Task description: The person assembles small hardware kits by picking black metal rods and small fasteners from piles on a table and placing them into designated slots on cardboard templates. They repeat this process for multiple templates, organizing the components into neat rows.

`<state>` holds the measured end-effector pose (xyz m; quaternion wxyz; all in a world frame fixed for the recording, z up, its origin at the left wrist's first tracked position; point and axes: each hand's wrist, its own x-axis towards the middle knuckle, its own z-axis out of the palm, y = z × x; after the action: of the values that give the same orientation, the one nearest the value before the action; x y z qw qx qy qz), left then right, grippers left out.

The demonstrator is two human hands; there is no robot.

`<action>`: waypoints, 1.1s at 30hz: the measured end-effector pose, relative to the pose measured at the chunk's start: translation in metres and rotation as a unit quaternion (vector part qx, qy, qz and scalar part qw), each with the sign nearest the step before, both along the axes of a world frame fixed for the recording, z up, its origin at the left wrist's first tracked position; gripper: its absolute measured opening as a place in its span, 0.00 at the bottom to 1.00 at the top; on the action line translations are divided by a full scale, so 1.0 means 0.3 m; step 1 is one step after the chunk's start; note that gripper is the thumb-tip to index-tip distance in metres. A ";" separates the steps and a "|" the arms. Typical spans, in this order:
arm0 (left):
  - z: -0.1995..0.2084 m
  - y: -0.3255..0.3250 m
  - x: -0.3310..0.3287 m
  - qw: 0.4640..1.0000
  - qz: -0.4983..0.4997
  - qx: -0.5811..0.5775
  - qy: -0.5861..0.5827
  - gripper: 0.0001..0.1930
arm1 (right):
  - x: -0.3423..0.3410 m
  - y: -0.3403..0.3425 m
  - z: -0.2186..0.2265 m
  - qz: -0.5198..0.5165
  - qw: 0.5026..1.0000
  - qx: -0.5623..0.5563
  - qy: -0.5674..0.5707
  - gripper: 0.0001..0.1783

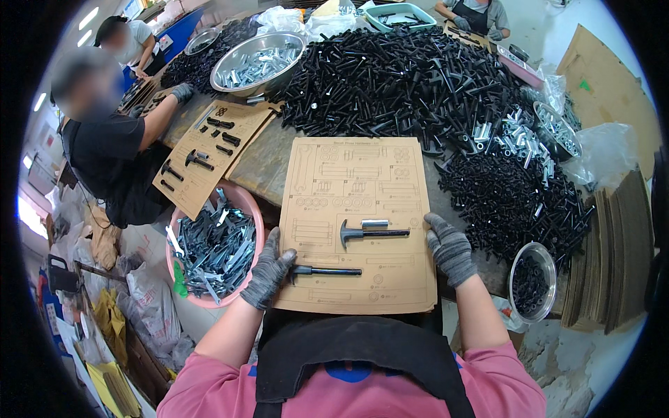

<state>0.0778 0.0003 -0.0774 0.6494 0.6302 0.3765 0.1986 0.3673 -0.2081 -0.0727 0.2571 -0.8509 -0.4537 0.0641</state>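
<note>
A stack of brown cardboard sheets printed with part outlines lies in front of me, its near edge against my apron. My left hand, in a grey knit glove, grips its left edge, the thumb on top beside the head of a black T-headed bolt. Gripping the right edge is my right hand, gloved alike. A second black T-headed rod lies above the first on the top sheet. A short silver sleeve rests just beyond that rod. The fingertips under the edges are hidden.
Black bolts are heaped across the table's far side, smaller black parts at right. A pink basin of wrenches stands left, near another laid-out cardboard sheet. A metal bowl sits right. Co-workers work left and far.
</note>
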 end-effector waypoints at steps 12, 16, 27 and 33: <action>-0.099 0.172 0.063 0.955 -0.064 0.290 -0.013 0.32 | 0.088 -0.031 0.022 0.038 0.999 0.016 -0.006 0.17; 0.012 0.211 0.287 0.893 -0.101 0.434 0.063 0.29 | 0.174 -0.107 0.150 0.008 0.998 -0.059 -0.024 0.18; -0.079 0.245 0.497 0.748 -0.170 0.598 0.231 0.28 | 0.697 -0.652 0.302 -0.382 0.885 -0.192 -0.183 0.27; -0.073 0.237 0.497 0.745 -0.163 0.601 0.239 0.28 | 0.850 -0.611 0.309 -0.316 0.887 -0.263 -0.210 0.36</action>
<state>0.2268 0.0716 -0.0993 0.0476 0.9686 0.2136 0.1183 0.6223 -0.3914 0.0201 -0.0704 -0.9793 -0.1702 -0.0838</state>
